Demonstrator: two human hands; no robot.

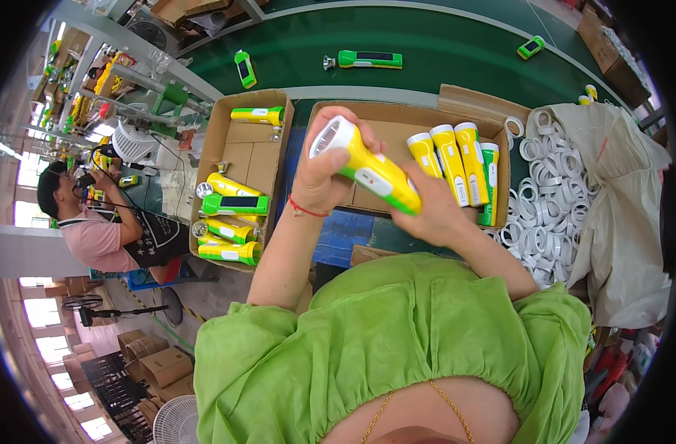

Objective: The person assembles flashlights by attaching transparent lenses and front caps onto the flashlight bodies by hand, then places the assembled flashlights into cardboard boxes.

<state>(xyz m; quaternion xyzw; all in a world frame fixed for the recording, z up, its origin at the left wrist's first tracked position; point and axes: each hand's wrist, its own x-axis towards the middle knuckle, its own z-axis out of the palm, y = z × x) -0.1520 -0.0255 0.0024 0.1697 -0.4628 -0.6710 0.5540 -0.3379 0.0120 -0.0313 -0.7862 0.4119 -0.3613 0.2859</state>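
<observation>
In front of me a yellow and green flashlight (386, 177) with a white ring round its lens is held tilted, lens end to the upper left. My left hand (314, 176) is wrapped round the lens end, its thumb by the white ring. At the tail end, my right hand (435, 211) grips the body. Behind them lies a cardboard box (397, 112), with several ringed flashlights (447, 163) side by side at its right. A second cardboard box (238, 159) on the left holds several flashlights (234, 206), some with loose reflector heads sticking out.
White plastic rings (549, 200) lie heaped on the right, beside a pale sack (626, 200). Beyond the boxes a green conveyor belt (456, 55) carries several flashlight parts. At far left a co-worker (105, 229) sits near a white fan (133, 140).
</observation>
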